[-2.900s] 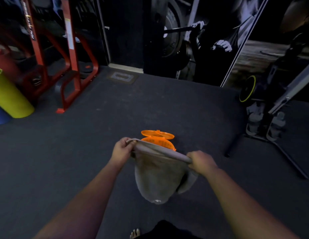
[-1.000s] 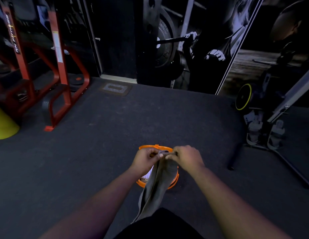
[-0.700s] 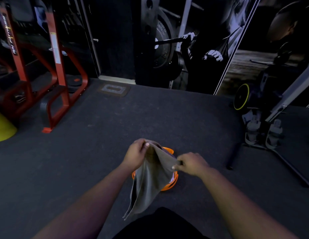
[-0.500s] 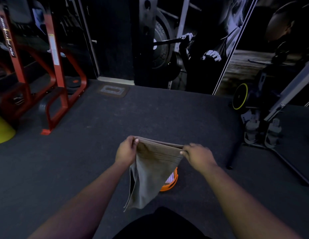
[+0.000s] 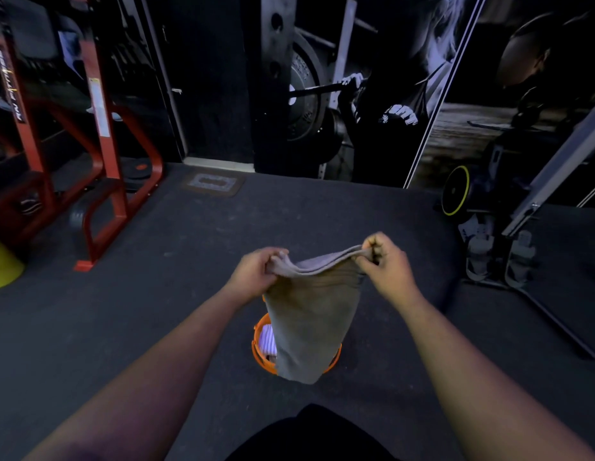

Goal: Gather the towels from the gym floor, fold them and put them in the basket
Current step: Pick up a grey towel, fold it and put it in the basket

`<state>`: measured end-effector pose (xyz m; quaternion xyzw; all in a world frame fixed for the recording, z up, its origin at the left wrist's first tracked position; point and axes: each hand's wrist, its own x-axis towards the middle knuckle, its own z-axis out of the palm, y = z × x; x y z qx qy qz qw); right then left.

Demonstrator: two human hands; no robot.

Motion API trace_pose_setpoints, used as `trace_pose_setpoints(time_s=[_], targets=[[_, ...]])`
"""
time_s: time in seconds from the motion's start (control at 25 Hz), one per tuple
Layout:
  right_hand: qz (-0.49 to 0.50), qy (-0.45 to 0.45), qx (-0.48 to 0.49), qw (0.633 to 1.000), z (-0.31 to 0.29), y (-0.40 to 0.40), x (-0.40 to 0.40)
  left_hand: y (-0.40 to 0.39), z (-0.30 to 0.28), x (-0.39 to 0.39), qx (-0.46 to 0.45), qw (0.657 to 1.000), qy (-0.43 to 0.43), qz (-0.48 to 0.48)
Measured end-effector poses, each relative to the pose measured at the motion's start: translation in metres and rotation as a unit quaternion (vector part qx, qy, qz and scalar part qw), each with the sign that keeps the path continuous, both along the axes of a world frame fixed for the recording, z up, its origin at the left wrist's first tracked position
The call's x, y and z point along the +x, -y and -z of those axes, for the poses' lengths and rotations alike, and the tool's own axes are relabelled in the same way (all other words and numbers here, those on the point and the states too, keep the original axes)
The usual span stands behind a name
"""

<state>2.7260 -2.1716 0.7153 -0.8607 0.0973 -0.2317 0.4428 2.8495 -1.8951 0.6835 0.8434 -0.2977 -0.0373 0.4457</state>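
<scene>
A grey towel (image 5: pixel 312 321) hangs folded in front of me, held by its top edge. My left hand (image 5: pixel 256 274) pinches the top left corner and my right hand (image 5: pixel 385 264) pinches the top right corner. Directly below stands the orange basket (image 5: pixel 260 352) on the dark gym floor, mostly hidden behind the hanging towel. A light-coloured folded towel (image 5: pixel 268 339) shows inside the basket at its left side.
A red steel rack (image 5: pixel 99 168) stands at the left, with a yellow object (image 5: pixel 3 267) at the left edge. A machine with a yellow-rimmed wheel (image 5: pixel 455 191) and a slanted grey bar (image 5: pixel 555 168) sits at the right. A dark wall mural fills the back.
My hands came together over the basket, then spread apart again and rose. The towel now hangs shorter and wider, folded over, right above the basket.
</scene>
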Motion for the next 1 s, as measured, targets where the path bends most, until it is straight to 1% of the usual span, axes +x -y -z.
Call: trace_pose_setpoints(time_s=[0.04, 0.08, 0.12, 0.16, 0.2, 0.24, 0.28, 0.32, 0.36, 0.4, 0.44, 0.48, 0.52, 0.56, 0.6, 0.64, 0.68, 0.72, 0.76, 0.8, 0.88, 0.92, 1.0], targets=[[-0.008, -0.001, 0.007, 1.0, -0.002, 0.002, -0.002, -0.001, 0.001, 0.005, -0.018, 0.999, 0.006, -0.032], [-0.014, -0.005, 0.023, 1.0, -0.004, 0.002, -0.005, -0.002, -0.001, 0.005, -0.063, 0.996, -0.018, -0.068], [-0.02, -0.012, 0.055, 0.998, -0.006, 0.002, -0.008, 0.0, -0.005, 0.003, -0.123, 0.986, -0.068, -0.094], [-0.021, -0.011, 0.099, 0.995, -0.009, 0.0, -0.009, 0.002, -0.01, -0.001, -0.181, 0.97, -0.128, -0.099], [-0.018, 0.005, 0.158, 0.987, -0.012, -0.002, -0.01, 0.005, -0.015, -0.004, -0.232, 0.952, -0.178, -0.089], [-0.009, 0.036, 0.227, 0.973, -0.017, -0.007, -0.013, 0.008, -0.019, -0.007, -0.264, 0.936, -0.224, -0.071], [0.0, 0.069, 0.308, 0.949, -0.019, -0.011, -0.015, 0.012, -0.026, -0.011, -0.282, 0.923, -0.26, -0.046], [0.003, 0.078, 0.373, 0.925, -0.016, -0.014, -0.017, 0.017, -0.035, -0.015, -0.289, 0.914, -0.283, -0.02], [-0.009, 0.051, 0.4, 0.915, -0.009, -0.019, -0.021, 0.023, -0.044, -0.016, -0.291, 0.911, -0.292, 0.001], [-0.032, -0.011, 0.38, 0.925, -0.001, -0.024, -0.026, 0.032, -0.056, -0.017, -0.295, 0.91, -0.292, 0.006], [-0.073, -0.08, 0.34, 0.934, 0.008, -0.032, -0.032, 0.041, -0.07, -0.016, -0.312, 0.903, -0.297, -0.003], [-0.086, -0.122, 0.303, 0.941, 0.015, -0.038, -0.036, 0.047, -0.082, -0.014, -0.35, 0.88, -0.32, -0.01], [-0.075, -0.116, 0.307, 0.942, 0.016, -0.044, -0.036, 0.05, -0.09, -0.012, -0.391, 0.853, -0.345, -0.006], [-0.044, -0.089, 0.331, 0.938, 0.011, -0.046, -0.032, 0.047, -0.09, -0.009, -0.423, 0.83, -0.363, 0.024], [-0.025, -0.053, 0.38, 0.923, 0.005, -0.047, -0.027, 0.04, -0.082, -0.004, -0.423, 0.823, -0.373, 0.069], [-0.024, -0.024, 0.416, 0.909, -0.004, -0.047, -0.022, 0.031, -0.064, -0.002, -0.367, 0.845, -0.377, 0.099], [-0.024, -0.005, 0.437, 0.899, -0.012, -0.045, -0.018, 0.02, -0.044, -0.009, -0.277, 0.876, -0.381, 0.107], [-0.021, -0.009, 0.434, 0.901, -0.019, -0.042, -0.014, 0.012, -0.026, -0.02, -0.183, 0.897, -0.387, 0.112], [-0.015, -0.018, 0.427, 0.904, -0.021, -0.039, -0.01, 0.008, -0.012, -0.03, -0.126, 0.902, -0.394, 0.122], [-0.01, -0.032, 0.42, 0.907, -0.024, -0.036, -0.007, 0.009, -0.006, -0.038, -0.127, 0.898, -0.407, 0.113], [0.004, -0.053, 0.438, 0.898, -0.03, -0.029, -0.006, 0.017, -0.018, -0.042, -0.209, 0.879, -0.426, 0.05], [0.016, -0.062, 0.462, 0.885, -0.033, -0.024, -0.007, 0.02, -0.029, -0.038, -0.246, 0.871, -0.425, 0.012], [0.047, -0.103, 0.502, 0.858, -0.042, -0.015, -0.011, 0.025, -0.049, -0.028, -0.29, 0.867, -0.404, -0.026]])
